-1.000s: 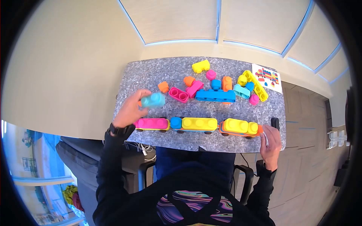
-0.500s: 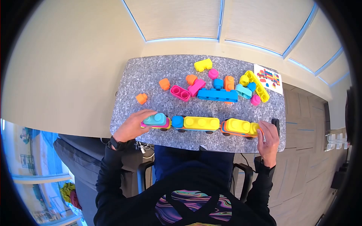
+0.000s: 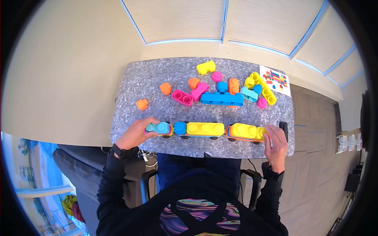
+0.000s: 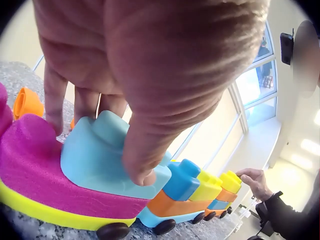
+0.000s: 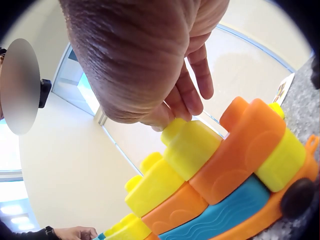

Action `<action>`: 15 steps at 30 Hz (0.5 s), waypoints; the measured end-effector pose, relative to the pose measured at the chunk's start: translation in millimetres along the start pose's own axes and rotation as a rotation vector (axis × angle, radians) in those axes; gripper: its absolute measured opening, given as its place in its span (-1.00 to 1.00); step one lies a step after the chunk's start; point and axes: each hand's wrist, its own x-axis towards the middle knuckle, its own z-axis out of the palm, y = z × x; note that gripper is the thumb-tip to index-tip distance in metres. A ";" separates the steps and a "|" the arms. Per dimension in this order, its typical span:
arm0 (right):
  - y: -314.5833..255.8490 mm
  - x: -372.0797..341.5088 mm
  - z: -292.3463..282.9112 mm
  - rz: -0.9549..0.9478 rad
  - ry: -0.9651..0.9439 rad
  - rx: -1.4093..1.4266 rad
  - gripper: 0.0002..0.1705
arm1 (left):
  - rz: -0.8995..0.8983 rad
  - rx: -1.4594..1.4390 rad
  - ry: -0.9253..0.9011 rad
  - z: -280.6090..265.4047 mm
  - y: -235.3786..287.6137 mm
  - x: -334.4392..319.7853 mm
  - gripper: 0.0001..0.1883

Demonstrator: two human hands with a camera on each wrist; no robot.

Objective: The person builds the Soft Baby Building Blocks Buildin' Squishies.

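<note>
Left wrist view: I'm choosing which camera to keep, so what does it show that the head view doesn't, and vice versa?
Only the left wrist view shows the ceiling lights and the palm side of the left hand. Only the head view shows the picture sheet and the long blue block. Both show that hand pinching the light-blue block, and the right hand at the other end of the train.

light blue, perhaps turquoise block (image 4: 97,161)

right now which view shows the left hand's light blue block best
Left wrist view: the light blue block is large and close. The head view shows its top, smaller; the right wrist view, nothing clear.
</note>
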 end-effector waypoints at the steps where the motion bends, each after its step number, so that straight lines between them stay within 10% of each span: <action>1: -0.8 0.6 0.1 -0.004 0.000 0.007 -0.67 | 0.008 -0.008 -0.007 0.5 -1.5 -0.1 -0.57; 15: 1.6 -1.3 -8.5 -0.036 0.036 0.006 -0.63 | 0.022 0.038 -0.009 5.4 -1.6 -1.1 -0.51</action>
